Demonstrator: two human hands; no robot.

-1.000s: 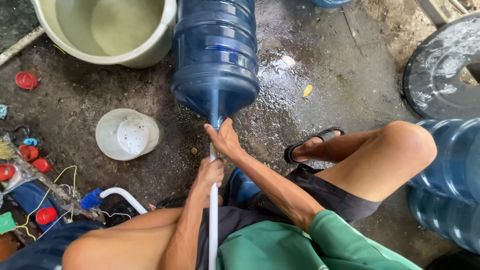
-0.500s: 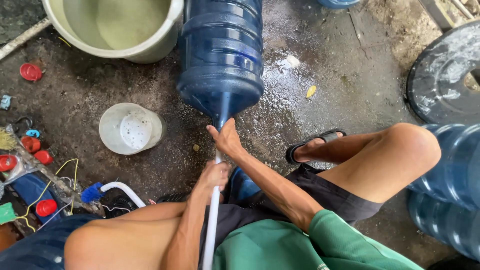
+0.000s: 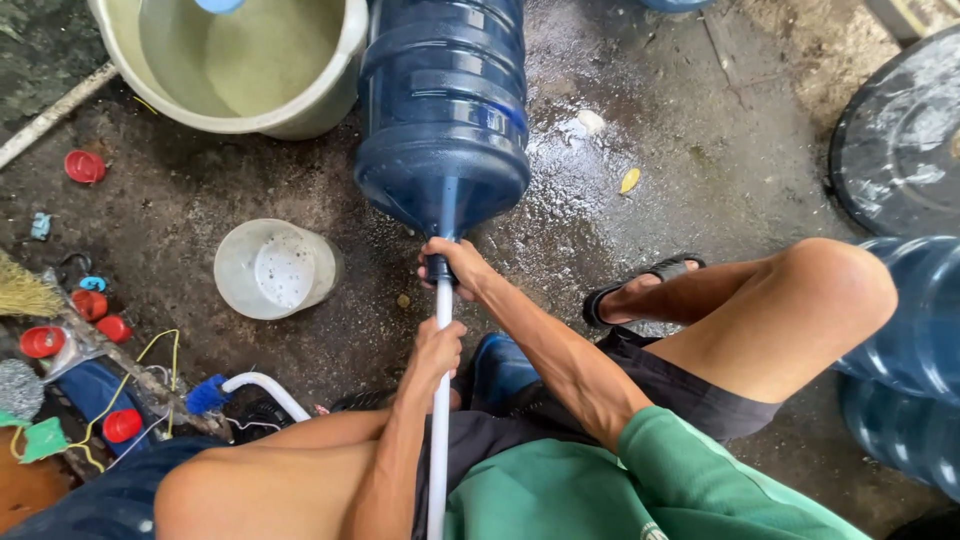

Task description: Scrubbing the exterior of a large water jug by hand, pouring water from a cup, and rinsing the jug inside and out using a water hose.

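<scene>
My right hand (image 3: 455,265) fingers clamp the white rod (image 3: 440,400) at the blue jug (image 3: 445,110) mouth, left hand (image 3: 437,350) fingers wrapped lower, rod running straight ahead into it.

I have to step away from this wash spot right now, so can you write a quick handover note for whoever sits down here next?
Right hand: gripped at the mouth of the big blue water jug, which lies on its side on the wet floor.
Left hand: closed around the white rod, lower down its length.
The rod runs through the jug's neck into the jug; its inner end shows faintly through the blue wall.
Nearby: a small white bucket to the left, a large tub of water beyond it, more blue jugs at right.
Done: rod inserted. Left: whether the inside is clean cannot be judged from here.
</scene>
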